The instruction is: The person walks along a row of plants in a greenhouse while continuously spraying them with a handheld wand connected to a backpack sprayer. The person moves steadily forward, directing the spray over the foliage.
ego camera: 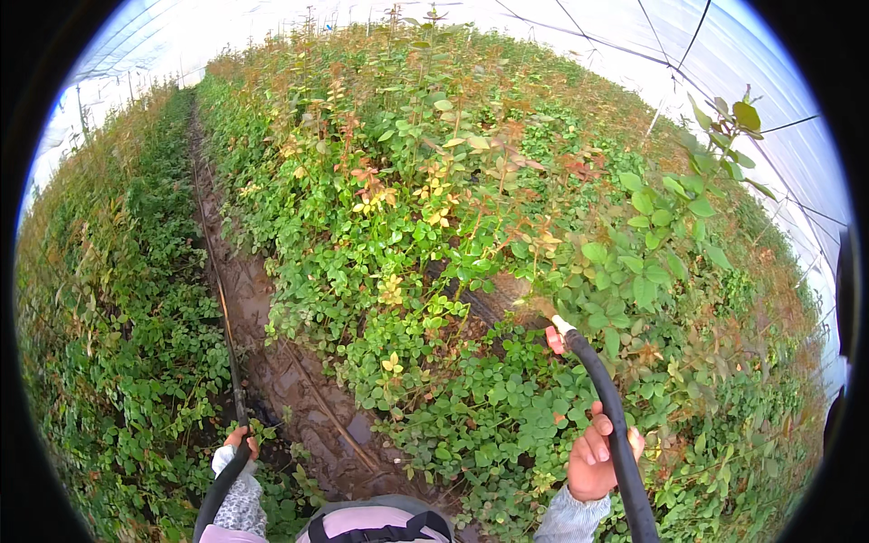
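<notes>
My right hand (592,457) is at the lower right, its fingers and thumb around a thick black hose (614,417). The hose curves up and left to a white nozzle (561,324), with a pink-red valve handle (555,340) beside it. A blurred brownish spray seems to leave the tip toward the leafy rose bushes (448,380). At the lower left, my left hand (242,441) is closed on another stretch of black hose (227,475). This stretch runs ahead along the muddy path. Whether the two stretches join is out of view.
A wet, muddy path (248,298) runs between two dense plant rows. A thin pole or pipe (333,410) lies in the mud. Tall leafy stems (652,251) rise at the right near the nozzle. Translucent plastic sheeting (767,61) on a dark frame covers the rows.
</notes>
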A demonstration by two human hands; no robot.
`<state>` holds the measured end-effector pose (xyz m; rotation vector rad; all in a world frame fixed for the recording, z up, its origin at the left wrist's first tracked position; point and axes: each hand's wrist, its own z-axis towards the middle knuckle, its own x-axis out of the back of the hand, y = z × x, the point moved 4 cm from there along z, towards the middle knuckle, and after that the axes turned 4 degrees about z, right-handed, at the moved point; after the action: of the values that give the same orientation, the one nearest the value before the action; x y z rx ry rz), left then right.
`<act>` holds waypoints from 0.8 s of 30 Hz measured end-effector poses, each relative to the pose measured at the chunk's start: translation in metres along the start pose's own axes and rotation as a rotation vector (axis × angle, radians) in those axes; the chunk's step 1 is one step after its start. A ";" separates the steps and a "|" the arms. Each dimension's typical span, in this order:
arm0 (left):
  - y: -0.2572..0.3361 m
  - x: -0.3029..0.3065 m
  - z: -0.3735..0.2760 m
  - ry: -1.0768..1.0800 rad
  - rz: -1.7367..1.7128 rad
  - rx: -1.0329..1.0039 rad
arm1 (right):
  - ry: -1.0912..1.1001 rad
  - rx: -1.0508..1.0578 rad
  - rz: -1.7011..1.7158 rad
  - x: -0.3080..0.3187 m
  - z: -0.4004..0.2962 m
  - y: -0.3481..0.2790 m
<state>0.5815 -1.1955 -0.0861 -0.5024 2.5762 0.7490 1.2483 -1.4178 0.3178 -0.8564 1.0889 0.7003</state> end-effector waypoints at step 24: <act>-0.122 0.026 -0.102 0.211 -0.296 -0.061 | 0.240 0.775 -1.444 -0.126 -0.297 -0.141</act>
<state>0.5848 -1.3555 -0.0714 -1.0051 2.5887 0.7021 1.1902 -1.7539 0.4058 -0.7923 0.5847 -0.9885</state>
